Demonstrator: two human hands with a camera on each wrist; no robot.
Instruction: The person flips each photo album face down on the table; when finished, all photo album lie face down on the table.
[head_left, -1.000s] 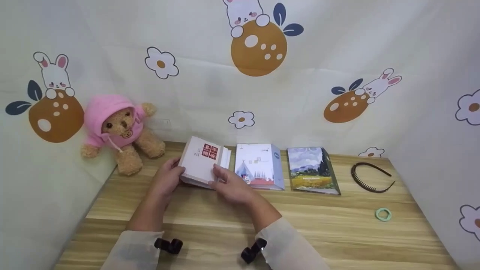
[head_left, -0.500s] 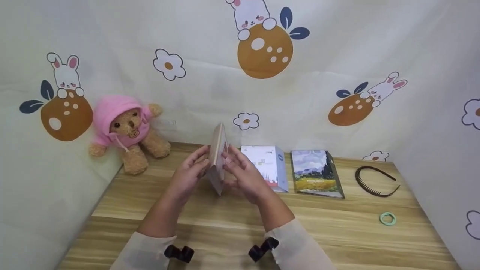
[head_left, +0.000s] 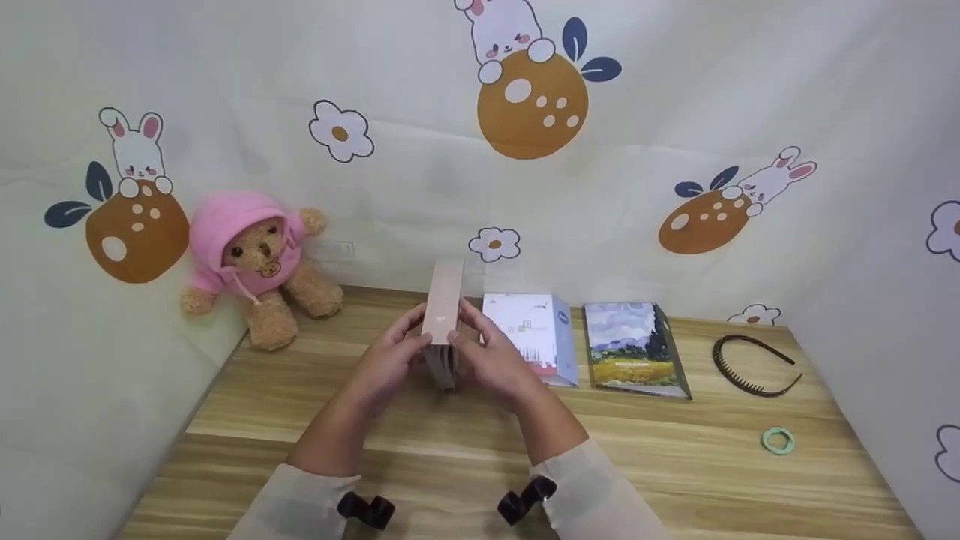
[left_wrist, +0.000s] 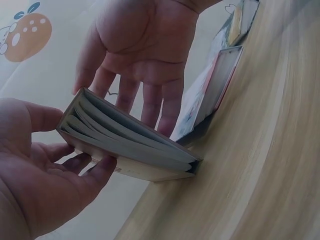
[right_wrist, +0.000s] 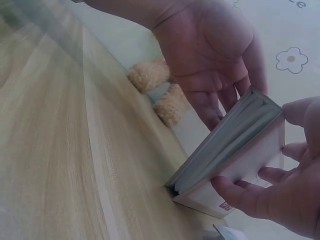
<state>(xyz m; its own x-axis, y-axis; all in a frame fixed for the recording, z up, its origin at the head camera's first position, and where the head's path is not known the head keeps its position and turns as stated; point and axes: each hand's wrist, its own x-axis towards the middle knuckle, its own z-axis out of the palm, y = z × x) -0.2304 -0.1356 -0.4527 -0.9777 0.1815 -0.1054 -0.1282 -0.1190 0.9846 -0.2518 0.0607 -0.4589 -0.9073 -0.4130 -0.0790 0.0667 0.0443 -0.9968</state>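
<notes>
Between both hands, a thick cream-covered photo album point(head_left: 445, 300) stands upright, its spine towards the head camera. My left hand point(head_left: 388, 367) grips it from the left, the thumb near the spine's lower end. From the other side my right hand point(head_left: 496, 361) grips the opposite cover, its thumb also by the spine. In the left wrist view, page edges of the album point(left_wrist: 135, 137) show between the covers, and its low corner seems to meet the wood. Red print on one cover appears in the right wrist view, by the right hand's fingers point(right_wrist: 240, 195).
Right of the hands lie a white illustrated album point(head_left: 517, 322) and an album with a landscape cover point(head_left: 626, 345). A toothed headband point(head_left: 731, 367) and a green ring point(head_left: 778, 441) are farther right on the wooden table point(head_left: 637, 465). A teddy bear point(head_left: 255, 262) in pink sits back left.
The cream album has turned from lying tilted, front cover showing, to upright with its spine in view. Both hands have shifted to its two covers, and the head view has moved slightly.
</notes>
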